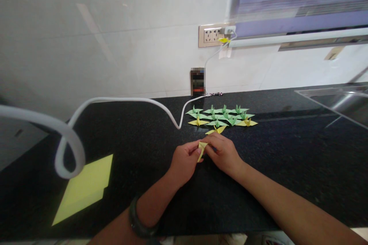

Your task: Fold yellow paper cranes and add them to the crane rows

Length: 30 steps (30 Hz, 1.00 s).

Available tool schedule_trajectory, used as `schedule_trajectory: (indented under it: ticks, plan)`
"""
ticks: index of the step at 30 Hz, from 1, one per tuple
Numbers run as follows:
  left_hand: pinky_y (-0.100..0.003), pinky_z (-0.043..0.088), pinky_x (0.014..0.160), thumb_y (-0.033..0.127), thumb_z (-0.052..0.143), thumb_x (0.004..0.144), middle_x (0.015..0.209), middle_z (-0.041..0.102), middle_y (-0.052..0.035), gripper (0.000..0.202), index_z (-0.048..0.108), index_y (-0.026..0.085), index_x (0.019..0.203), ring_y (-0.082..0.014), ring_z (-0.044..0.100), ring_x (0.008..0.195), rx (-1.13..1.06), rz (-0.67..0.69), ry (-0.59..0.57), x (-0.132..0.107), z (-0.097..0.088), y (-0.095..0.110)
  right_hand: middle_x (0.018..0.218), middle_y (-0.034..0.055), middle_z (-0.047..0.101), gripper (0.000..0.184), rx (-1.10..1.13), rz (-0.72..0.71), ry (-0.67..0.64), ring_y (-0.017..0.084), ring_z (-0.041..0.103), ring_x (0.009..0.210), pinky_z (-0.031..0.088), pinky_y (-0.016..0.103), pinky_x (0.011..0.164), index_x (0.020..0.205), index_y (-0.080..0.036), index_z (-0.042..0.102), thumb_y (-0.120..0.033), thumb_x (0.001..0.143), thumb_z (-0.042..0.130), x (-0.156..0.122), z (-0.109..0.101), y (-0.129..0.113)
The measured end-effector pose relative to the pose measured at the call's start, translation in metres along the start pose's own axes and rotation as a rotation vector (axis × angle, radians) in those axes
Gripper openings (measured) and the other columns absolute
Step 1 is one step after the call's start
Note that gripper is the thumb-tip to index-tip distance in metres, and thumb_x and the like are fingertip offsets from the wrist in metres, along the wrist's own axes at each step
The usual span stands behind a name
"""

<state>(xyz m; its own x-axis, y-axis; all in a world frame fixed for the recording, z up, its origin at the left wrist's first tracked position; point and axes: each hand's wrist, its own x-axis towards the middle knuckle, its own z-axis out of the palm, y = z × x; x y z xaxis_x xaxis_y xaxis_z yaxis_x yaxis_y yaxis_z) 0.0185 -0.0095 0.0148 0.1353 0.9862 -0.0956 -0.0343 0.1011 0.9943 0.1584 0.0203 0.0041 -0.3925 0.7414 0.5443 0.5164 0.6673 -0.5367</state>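
Between my two hands is a small piece of folded yellow paper (202, 149). My left hand (185, 160) pinches it from the left with thumb and fingers. From the right, my right hand (222, 151) closes its fingertips on the same paper, partly covering it. Just beyond the right hand lies a yellow paper crane (216, 130). Behind it stand several green paper cranes (213, 116) in rows, with one yellow crane (198, 121) at the left and another yellow crane (247, 122) at the right.
Yellow paper sheets (86, 187) lie on the black countertop (138, 134) at left. A white cable (138, 100) loops across the left side. A phone (198, 82) leans against the wall below a socket (212, 35). At far right is a metal sink (345, 103).
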Motion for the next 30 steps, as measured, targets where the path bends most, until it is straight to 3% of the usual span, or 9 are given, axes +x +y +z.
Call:
schedule_trajectory:
  ticks: [13, 17, 20, 22, 25, 30]
  plan:
    - [-0.026, 0.05, 0.063, 0.025, 0.055, 0.069, 0.09, 0.064, -0.0027, 0.03, 0.061, 0.018, 0.097, -0.0166, 0.059, 0.078, -0.042, -0.005, -0.019, -0.001, -0.001, 0.0, 0.079, 0.0046, 0.058, 0.021, -0.011, 0.005, -0.005, 0.016, 0.053, 0.076, 0.042, 0.028, 0.07, 0.086, -0.02, 0.06, -0.015, 0.077, 0.042, -0.002, 0.0, 0.0]
    - [-0.024, 0.049, 0.06, 0.023, 0.055, 0.069, 0.088, 0.064, -0.005, 0.031, 0.059, 0.016, 0.099, -0.0145, 0.059, 0.074, -0.139, -0.089, -0.013, 0.001, -0.001, 0.002, 0.084, 0.0044, 0.057, 0.022, 0.141, 0.105, 0.049, 0.015, 0.054, 0.076, 0.044, 0.026, 0.067, 0.095, -0.02, 0.056, -0.017, 0.074, 0.047, -0.002, 0.002, 0.002]
    - [-0.024, 0.049, 0.059, 0.021, 0.055, 0.07, 0.088, 0.063, -0.0072, 0.033, 0.055, 0.014, 0.102, -0.0148, 0.06, 0.074, -0.217, -0.144, 0.03, 0.004, -0.003, 0.0, 0.085, 0.0042, 0.057, 0.039, 0.323, 0.241, 0.076, 0.014, 0.055, 0.07, 0.046, 0.024, 0.057, 0.11, -0.02, 0.044, -0.023, 0.072, 0.053, -0.001, 0.003, 0.005]
    - [-0.023, 0.05, 0.058, 0.019, 0.055, 0.07, 0.086, 0.063, -0.0077, 0.035, 0.052, 0.015, 0.104, -0.0155, 0.061, 0.074, -0.267, -0.152, 0.049, 0.006, -0.005, -0.002, 0.08, 0.0031, 0.057, 0.034, 0.391, 0.293, 0.061, 0.013, 0.055, 0.068, 0.045, 0.023, 0.056, 0.104, -0.019, 0.047, -0.025, 0.071, 0.054, 0.0, 0.004, 0.008]
    - [-0.024, 0.05, 0.057, 0.02, 0.056, 0.07, 0.084, 0.063, -0.0081, 0.035, 0.05, 0.015, 0.104, -0.0165, 0.062, 0.073, -0.302, -0.147, 0.045, 0.007, -0.007, -0.003, 0.07, 0.0015, 0.055, 0.011, 0.335, 0.304, 0.053, 0.012, 0.051, 0.063, 0.043, 0.024, 0.057, 0.076, -0.017, 0.055, -0.027, 0.073, 0.051, 0.001, 0.008, 0.013]
    - [-0.023, 0.048, 0.05, 0.032, 0.052, 0.073, 0.081, 0.062, -0.0076, 0.031, 0.051, 0.015, 0.099, -0.016, 0.062, 0.065, -0.272, -0.145, 0.049, 0.007, -0.006, -0.001, 0.064, 0.0, 0.051, 0.015, 0.307, 0.317, 0.042, 0.011, 0.047, 0.057, 0.039, 0.023, 0.053, 0.067, -0.017, 0.053, -0.029, 0.075, 0.048, 0.0, 0.01, 0.014]
